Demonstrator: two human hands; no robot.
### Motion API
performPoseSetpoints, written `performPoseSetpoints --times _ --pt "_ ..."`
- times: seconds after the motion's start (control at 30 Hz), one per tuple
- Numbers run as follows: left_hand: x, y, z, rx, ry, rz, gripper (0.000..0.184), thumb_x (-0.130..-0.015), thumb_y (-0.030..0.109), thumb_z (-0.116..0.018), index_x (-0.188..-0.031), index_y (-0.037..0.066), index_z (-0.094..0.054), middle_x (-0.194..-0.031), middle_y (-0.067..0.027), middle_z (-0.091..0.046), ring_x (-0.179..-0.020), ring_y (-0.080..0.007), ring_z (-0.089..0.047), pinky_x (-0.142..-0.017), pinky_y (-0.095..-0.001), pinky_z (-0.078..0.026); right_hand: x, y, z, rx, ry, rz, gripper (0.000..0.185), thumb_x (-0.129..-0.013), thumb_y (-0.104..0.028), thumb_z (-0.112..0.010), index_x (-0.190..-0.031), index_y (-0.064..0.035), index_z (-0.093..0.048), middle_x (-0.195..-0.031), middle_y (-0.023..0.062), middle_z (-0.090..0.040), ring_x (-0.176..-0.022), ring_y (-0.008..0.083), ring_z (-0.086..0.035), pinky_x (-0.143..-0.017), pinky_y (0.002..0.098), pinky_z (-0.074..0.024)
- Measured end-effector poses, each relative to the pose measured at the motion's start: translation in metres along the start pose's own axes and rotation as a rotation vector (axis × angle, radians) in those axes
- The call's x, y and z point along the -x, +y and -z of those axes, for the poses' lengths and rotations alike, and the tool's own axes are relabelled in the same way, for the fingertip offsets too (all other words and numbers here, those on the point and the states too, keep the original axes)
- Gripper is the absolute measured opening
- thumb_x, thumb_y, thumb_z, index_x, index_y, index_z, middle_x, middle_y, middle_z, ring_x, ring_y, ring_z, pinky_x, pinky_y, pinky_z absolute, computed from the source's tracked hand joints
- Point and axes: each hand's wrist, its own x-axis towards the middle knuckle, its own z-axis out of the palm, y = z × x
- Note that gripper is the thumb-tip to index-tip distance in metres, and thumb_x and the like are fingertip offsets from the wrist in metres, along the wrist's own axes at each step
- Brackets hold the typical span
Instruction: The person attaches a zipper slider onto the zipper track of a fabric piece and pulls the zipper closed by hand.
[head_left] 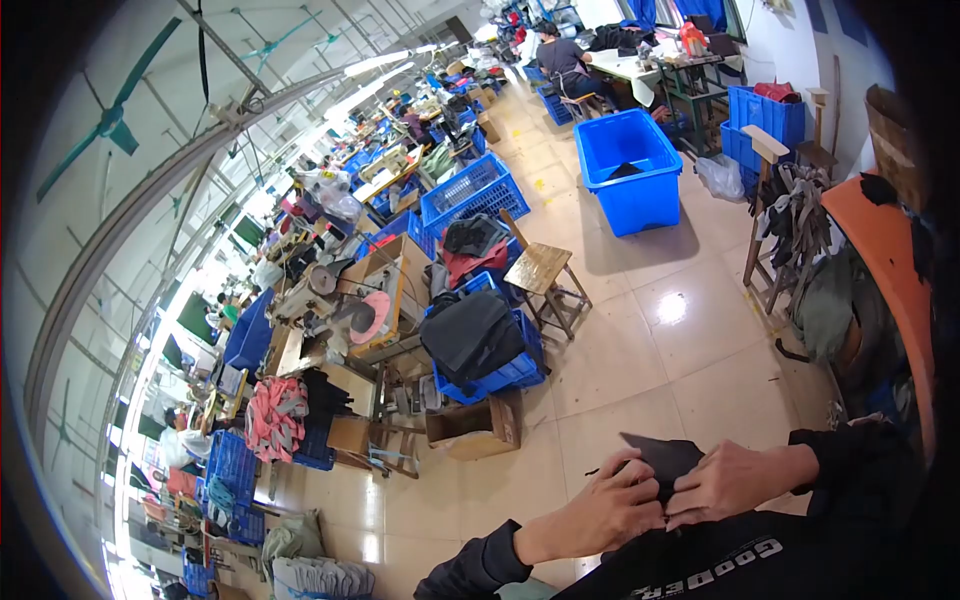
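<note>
Close to my body, at the lower right of the head view, both hands grip one dark grey piece of fabric [668, 458]. My left hand [618, 502] has its fingers curled round the piece's left side. From the other side, my right hand [722, 482] pinches it, and the fingertips of both hands nearly meet. A pointed corner of the fabric sticks up above the fingers. Its lower part is hidden behind my hands.
A large blue tub [630, 175] with a dark item inside stands ahead on the tiled floor. A wooden stool [540, 270], a blue crate [520, 365] heaped with dark fabric and a cardboard box [475, 428] are to the left. An orange sheet [890, 290] hangs at right. A person [565, 65] sits far ahead.
</note>
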Motion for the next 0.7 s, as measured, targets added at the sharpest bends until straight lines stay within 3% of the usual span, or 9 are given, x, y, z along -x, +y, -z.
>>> performPoseSetpoints --times 0.07,0.27,0.5,0.7 --pt "0.006 0.001 -0.007 0.114 0.043 -0.036 0.01 -0.083 0.014 -0.065 -0.083 0.006 -0.059 -0.085 -0.0079 -0.049 -0.102 -0.0278 -0.047 -0.101 -0.0476 -0.029 0.003 -0.004 -0.003 -0.033 -0.026 0.039 0.024 -0.092 -0.034 -0.061 -0.086 -0.0117 -0.062 -0.065 0.004 -0.056 -0.052 0.0211 -0.059 -0.043 0.0291 -0.0449" --pt "0.019 0.013 -0.031 0.055 0.198 0.075 0.011 -0.083 0.015 -0.066 -0.088 0.006 -0.061 -0.087 -0.0078 -0.049 -0.103 -0.0294 -0.045 -0.095 -0.0453 -0.03 0.008 -0.011 -0.005 0.032 -0.07 0.052 0.024 -0.091 -0.033 -0.061 -0.08 -0.012 -0.056 -0.066 0.0006 -0.053 -0.055 0.017 -0.06 -0.039 0.0284 -0.0423" --pt "0.013 0.007 -0.047 0.023 0.277 0.118 0.013 -0.082 0.015 -0.067 -0.09 0.006 -0.061 -0.089 -0.0076 -0.05 -0.103 -0.0306 -0.045 -0.093 -0.0452 -0.03 0.014 -0.009 -0.005 0.03 -0.134 -0.017 0.027 -0.094 -0.029 -0.058 -0.076 -0.01 -0.053 -0.051 0.0033 -0.046 -0.045 0.0192 -0.058 -0.037 0.0311 -0.0417" --pt "0.007 0.005 -0.048 0.015 0.261 0.108 0.012 -0.084 0.015 -0.066 -0.091 0.006 -0.062 -0.089 -0.0083 -0.05 -0.105 -0.0306 -0.045 -0.094 -0.0462 -0.031 0.017 -0.007 -0.002 0.014 -0.126 -0.017 0.029 -0.094 -0.03 -0.059 -0.075 -0.0096 -0.052 -0.047 0.0035 -0.046 -0.043 0.02 -0.057 -0.037 0.031 -0.0415"
